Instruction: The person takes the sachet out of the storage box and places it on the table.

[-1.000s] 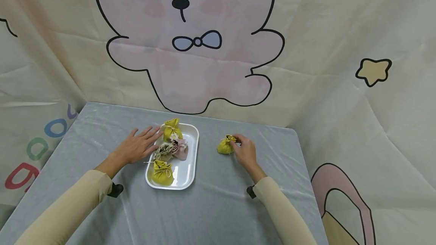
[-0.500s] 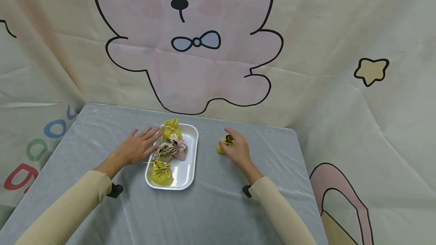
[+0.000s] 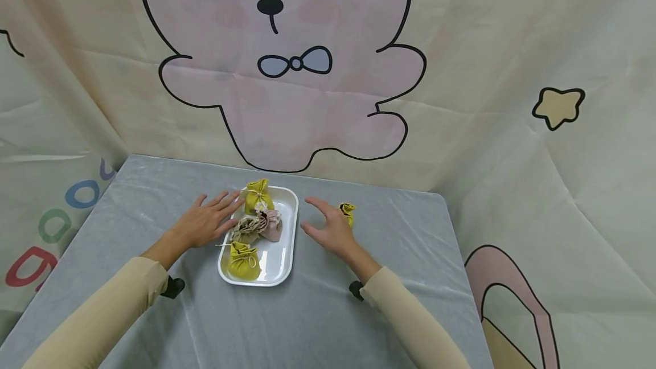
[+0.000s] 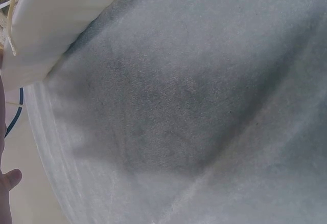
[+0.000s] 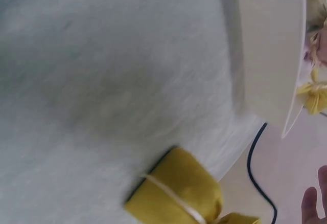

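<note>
A white tray (image 3: pixel 279 272) holds several small drawstring pouches: a yellow pouch (image 3: pixel 258 198) at the far end, a pink pouch (image 3: pixel 274 226) and a beige pouch (image 3: pixel 246 229) midway, and another yellow pouch (image 3: pixel 244 263) nearer me. My left hand (image 3: pixel 207 222) lies at the tray's left rim, fingers spread and straight. To the tray's right, my right hand (image 3: pixel 330 228) is held with thumb and fingers apart, nothing between them. Behind it, partly hidden, a loose yellow pouch (image 3: pixel 348 210) sits on the table; the right wrist view shows this yellow pouch (image 5: pixel 176 188) more fully.
Grey cloth covers the table (image 3: pixel 307 323). A printed fabric backdrop (image 3: pixel 461 101) rises directly behind the table's far edge and at both sides.
My right hand has let go of the loose yellow pouch and moved left towards the tray, its fingers spreading. The pouch stays on the table. My left hand has kept its place.
</note>
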{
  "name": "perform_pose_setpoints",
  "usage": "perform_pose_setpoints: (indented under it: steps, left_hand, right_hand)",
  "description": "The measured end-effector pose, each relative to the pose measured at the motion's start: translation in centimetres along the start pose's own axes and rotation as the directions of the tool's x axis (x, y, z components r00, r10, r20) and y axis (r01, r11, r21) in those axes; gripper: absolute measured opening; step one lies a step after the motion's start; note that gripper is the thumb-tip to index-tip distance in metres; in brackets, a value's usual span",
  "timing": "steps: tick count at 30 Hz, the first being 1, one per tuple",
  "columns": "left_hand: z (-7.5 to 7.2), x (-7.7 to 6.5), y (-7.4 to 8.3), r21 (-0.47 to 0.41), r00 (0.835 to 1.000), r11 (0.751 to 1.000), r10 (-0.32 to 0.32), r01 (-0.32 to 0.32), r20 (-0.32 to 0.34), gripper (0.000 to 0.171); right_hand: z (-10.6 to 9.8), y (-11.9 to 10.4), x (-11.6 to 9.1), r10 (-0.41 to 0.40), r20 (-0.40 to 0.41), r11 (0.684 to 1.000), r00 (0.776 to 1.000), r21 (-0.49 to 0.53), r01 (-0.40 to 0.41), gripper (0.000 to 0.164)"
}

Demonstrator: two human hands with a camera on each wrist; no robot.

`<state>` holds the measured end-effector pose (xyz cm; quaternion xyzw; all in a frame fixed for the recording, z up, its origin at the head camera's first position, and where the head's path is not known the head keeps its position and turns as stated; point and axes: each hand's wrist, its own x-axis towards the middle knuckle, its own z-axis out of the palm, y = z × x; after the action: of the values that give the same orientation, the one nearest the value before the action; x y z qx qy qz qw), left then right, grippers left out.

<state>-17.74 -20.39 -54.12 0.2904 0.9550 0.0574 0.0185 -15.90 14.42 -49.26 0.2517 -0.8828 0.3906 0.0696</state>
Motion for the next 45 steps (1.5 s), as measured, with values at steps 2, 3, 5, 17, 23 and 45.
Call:
perform_pose_setpoints:
  steps: [2,3,5,17,23,45]
  left_hand:
    - [0.0,0.0,0.0,0.000,1.000,1.000,-0.001,0.001,-0.001,0.061]
    - [0.0,0.0,0.0,0.000,1.000,1.000,-0.003,0.003,-0.001,0.061]
    - [0.0,0.0,0.1,0.000,1.000,1.000,-0.003,0.003,-0.002,0.060]
    - [0.4,0.1,0.0,0.008,0.999,1.000,0.018,-0.018,-0.047,0.060]
    - [0.4,0.1,0.1,0.007,0.999,1.000,0.017,-0.017,-0.045,0.060]
    - [0.3,-0.2,0.0,0.013,0.999,1.000,0.017,-0.017,-0.039,0.060]
  right_hand:
    - [0.4,-0.5,0.2,-0.019,0.023,1.000,1.000,-0.002,0.019,0.054]
    - [0.6,-0.6,0.3,-0.030,0.031,1.000,0.999,-0.005,0.030,0.053]
    - [0.9,-1.0,0.4,-0.049,0.044,0.999,0.998,-0.014,0.050,0.052]
    - [3.3,-3.1,0.7,-0.067,0.163,0.997,0.984,0.050,0.059,0.055]
    - [4.4,-3.9,0.3,-0.040,0.258,0.998,0.965,0.053,0.027,0.058]
    - [7.6,-6.8,0.6,0.002,0.478,1.000,0.878,0.002,-0.003,0.046]
